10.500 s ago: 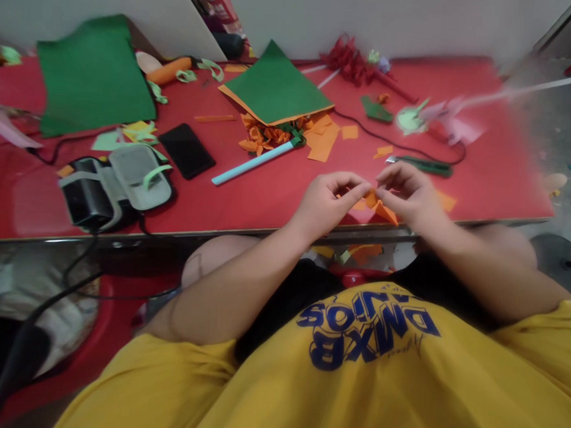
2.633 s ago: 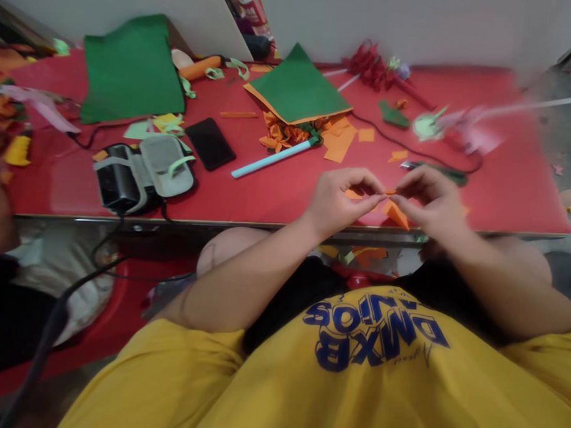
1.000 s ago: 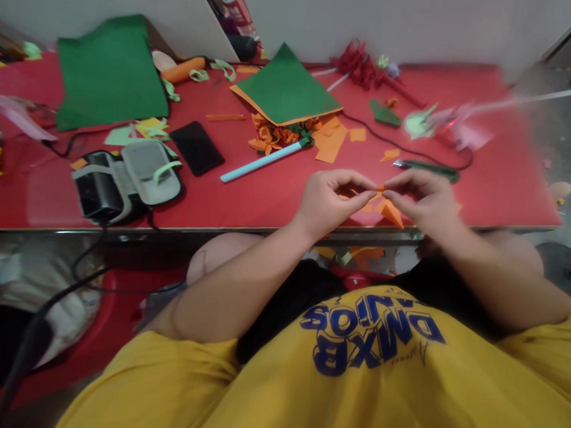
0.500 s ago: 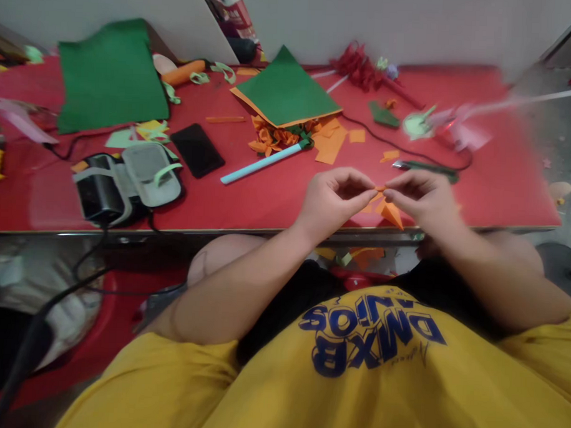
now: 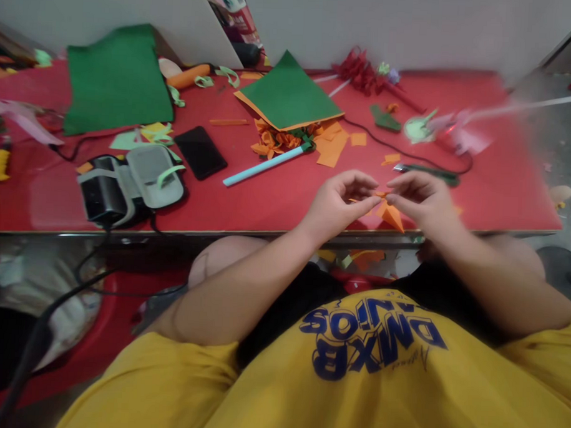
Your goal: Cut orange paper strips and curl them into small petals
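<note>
My left hand (image 5: 342, 202) and my right hand (image 5: 424, 197) meet above the table's front edge, thumbs and fingertips pinched on a small strip of orange paper (image 5: 382, 194). Its exact shape is mostly hidden by the fingers. Just below the fingertips, a pointed orange paper piece (image 5: 392, 216) lies near the edge. Beyond my right hand is a dark green cutter (image 5: 432, 173) with a metal tip. A light blue paper tube (image 5: 263, 166) with a green end lies to the left of my left hand.
Behind the tube, a green sheet (image 5: 292, 92) rests over orange paper flowers (image 5: 272, 140). Further left are a black phone (image 5: 201, 152), an open zip case (image 5: 132, 182) and green sheets (image 5: 119, 80). A glue gun (image 5: 454, 134) with its cable lies right, near red paper curls (image 5: 358, 70).
My fingers have loosened and spread slightly around the orange paper, and the thumbs have shifted a little lower. The whole view has moved slightly; the things on the table stay put.
</note>
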Demonstrator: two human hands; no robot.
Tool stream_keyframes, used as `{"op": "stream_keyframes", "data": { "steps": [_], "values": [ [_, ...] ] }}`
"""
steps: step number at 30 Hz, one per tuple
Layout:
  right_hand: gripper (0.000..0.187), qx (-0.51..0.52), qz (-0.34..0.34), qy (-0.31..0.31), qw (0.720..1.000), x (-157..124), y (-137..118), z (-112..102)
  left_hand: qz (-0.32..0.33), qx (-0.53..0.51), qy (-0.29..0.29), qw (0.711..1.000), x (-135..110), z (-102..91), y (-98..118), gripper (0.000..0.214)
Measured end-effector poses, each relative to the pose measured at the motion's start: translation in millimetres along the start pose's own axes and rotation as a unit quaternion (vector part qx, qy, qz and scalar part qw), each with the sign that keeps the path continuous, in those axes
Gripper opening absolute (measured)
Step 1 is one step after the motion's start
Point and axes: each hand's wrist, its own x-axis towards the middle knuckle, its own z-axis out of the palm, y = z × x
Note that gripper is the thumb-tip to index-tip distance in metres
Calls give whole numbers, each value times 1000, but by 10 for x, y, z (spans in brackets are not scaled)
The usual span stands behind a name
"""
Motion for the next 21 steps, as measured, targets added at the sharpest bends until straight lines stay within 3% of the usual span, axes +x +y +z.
{"op": "stream_keyframes", "data": {
  "steps": [7,13,21],
  "values": [
    [33,-43,-28,-7,999,-38,-13,7,-24,19,-10,999,-11,4,6,35],
    [33,-52,-58,-12,997,-79,-21,12,11,50,13,999,-4,23,4,39],
    [38,16,14,-12,1000,-42,-40,4,69,107,14,992,-51,27,31,23]
  ]
}}
